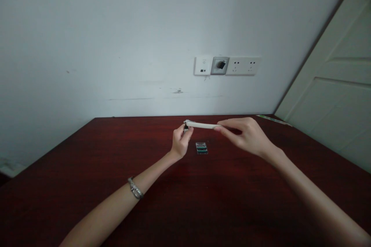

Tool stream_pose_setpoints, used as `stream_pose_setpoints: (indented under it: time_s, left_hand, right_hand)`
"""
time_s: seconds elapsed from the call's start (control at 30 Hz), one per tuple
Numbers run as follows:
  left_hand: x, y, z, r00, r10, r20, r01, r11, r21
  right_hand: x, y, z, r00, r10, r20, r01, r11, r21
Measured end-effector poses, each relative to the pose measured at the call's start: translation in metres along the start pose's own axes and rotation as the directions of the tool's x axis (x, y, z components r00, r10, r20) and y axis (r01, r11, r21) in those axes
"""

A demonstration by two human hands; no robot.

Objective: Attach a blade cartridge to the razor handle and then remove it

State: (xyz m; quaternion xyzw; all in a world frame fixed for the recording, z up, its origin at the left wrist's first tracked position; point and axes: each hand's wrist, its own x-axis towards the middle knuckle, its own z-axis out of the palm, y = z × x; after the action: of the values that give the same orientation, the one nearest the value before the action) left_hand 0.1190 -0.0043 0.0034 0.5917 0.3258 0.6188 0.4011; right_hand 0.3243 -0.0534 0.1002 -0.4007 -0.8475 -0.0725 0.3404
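Note:
A slim white bar-shaped object (203,125) is held up level above the table, seen nearly edge-on; its kind is unclear. My left hand (180,141) closes round its left end, where a small dark and pale part (186,126) shows between finger and thumb. At the other end, my right hand (246,133) pinches the bar between thumb and fingers. Below the bar lies a small clear flat pack (201,148) with green strips in it, touched by neither hand.
The dark red table (145,139) meets a pale wall (130,38) at the back. Sockets (243,65) and a grey plate with a black knob (220,65) are on the wall. A narrow green-and-white strip (274,119) lies at the back right, near a white panelled door (339,81).

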Motion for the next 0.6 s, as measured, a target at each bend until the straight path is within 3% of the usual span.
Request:
stream_pose_setpoints:
  time_s: [0.37, 0.6]
  left_hand:
    - [0.0, -0.002, 0.003, 0.998, 0.068, 0.003, -0.068, 0.998, 0.004]
    - [0.0, 0.001, -0.001, 0.998, 0.049, -0.031, -0.049, 0.999, -0.001]
  right_hand:
    - [0.001, -0.011, 0.004, 1.0, -0.008, 0.015, 0.007, 0.999, 0.037]
    - [0.001, 0.01, -0.007, 0.997, 0.076, -0.008, -0.076, 0.997, 0.032]
